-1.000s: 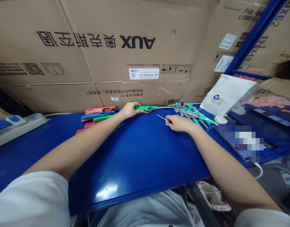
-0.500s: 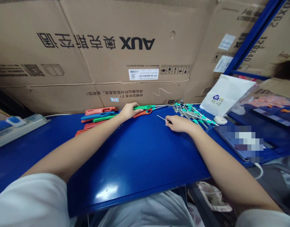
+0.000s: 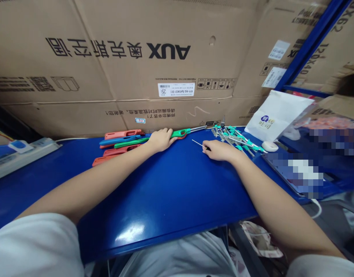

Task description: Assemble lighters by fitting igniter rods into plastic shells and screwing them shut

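My left hand point(image 3: 160, 139) lies at the back of the blue table point(image 3: 171, 192), fingers closed over the handle of a green long-nosed lighter point(image 3: 181, 133) whose metal tube points right. A stack of red, blue and green lighters point(image 3: 119, 143) lies just left of that hand. My right hand point(image 3: 219, 150) rests on the table a little to the right, pinched on a thin white needle-like pin point(image 3: 198, 144) that sticks out to the left. Beyond the right hand lies a heap of teal-tipped metal parts point(image 3: 234, 139).
Large cardboard boxes point(image 3: 154, 61) wall off the back of the table. A white paper bag point(image 3: 276, 114) and a roll of white tape point(image 3: 269, 146) sit at the right. A white power strip point(image 3: 21, 154) lies at the far left. A blue rack post point(image 3: 306, 46) rises at the right.
My left hand has drawn the green lighter leftward toward the stack; the red lighter seen under it half a second ago is out of sight. The right hand has stayed put.
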The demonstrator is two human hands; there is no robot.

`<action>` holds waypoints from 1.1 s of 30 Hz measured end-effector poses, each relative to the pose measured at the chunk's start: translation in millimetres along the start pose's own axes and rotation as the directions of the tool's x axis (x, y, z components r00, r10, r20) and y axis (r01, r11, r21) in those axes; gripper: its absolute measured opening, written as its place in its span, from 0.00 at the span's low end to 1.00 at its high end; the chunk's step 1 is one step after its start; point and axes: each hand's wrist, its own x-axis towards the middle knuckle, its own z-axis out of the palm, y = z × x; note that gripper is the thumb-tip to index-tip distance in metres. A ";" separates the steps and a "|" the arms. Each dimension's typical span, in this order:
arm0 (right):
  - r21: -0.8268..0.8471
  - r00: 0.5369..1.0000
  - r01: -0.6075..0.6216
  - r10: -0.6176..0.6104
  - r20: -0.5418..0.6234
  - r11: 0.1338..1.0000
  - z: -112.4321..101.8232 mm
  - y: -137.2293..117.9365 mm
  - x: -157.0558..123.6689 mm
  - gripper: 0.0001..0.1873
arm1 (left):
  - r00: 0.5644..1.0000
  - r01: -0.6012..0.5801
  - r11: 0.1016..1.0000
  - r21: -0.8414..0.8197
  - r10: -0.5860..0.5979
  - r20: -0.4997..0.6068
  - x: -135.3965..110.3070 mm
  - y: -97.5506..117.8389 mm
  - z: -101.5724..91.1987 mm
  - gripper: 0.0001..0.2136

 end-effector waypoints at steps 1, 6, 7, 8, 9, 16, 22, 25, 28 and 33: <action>0.001 1.000 0.002 -0.002 0.001 1.000 0.2 0.2 0.3 0.07 | 1.000 -0.007 1.000 0.024 0.006 0.011 -0.3 0.7 0.5 0.22; 0.002 1.000 0.008 -0.008 0.001 1.000 0.8 1.2 0.2 0.07 | 0.996 -0.067 0.995 0.079 0.061 0.067 4.3 -1.3 -0.9 0.21; 0.003 1.000 0.009 -0.009 0.002 1.000 0.8 1.3 -0.1 0.07 | 0.995 -0.076 0.994 0.081 0.070 0.077 6.2 -2.5 -1.3 0.20; 0.003 1.000 0.009 -0.009 0.003 1.000 0.6 1.2 -0.5 0.07 | 0.994 -0.082 0.993 0.082 0.075 0.083 8.1 -3.8 -1.6 0.20; 0.003 1.000 0.008 -0.008 0.003 1.000 0.3 1.1 -0.9 0.07 | 0.993 -0.084 0.993 0.082 0.077 0.088 10.1 -5.3 -1.7 0.20; -0.001 1.000 -0.001 0.001 0.013 1.000 -2.2 -1.4 -3.8 0.07 | 0.995 -0.069 0.995 0.076 0.063 0.083 12.7 -13.3 0.2 0.22; -0.002 1.000 0.004 -0.004 0.007 1.000 0.1 -0.5 -1.6 0.07 | 0.997 -0.043 0.993 0.109 0.035 0.070 8.0 -7.9 -1.9 0.22; -0.007 1.000 0.005 -0.005 0.010 1.000 0.2 -0.7 -1.7 0.06 | 0.997 -0.026 0.991 0.130 0.017 0.071 9.3 -5.6 -3.4 0.23; -0.011 1.000 0.006 -0.006 0.011 1.000 -0.7 -1.4 -2.9 0.06 | 0.997 -0.013 0.990 0.142 0.003 0.072 11.0 -5.5 -2.8 0.23; -0.016 1.000 -0.008 0.008 0.011 1.000 -0.6 -1.9 -3.9 0.07 | 0.997 0.012 0.990 0.143 -0.022 0.070 13.8 -8.0 -1.7 0.24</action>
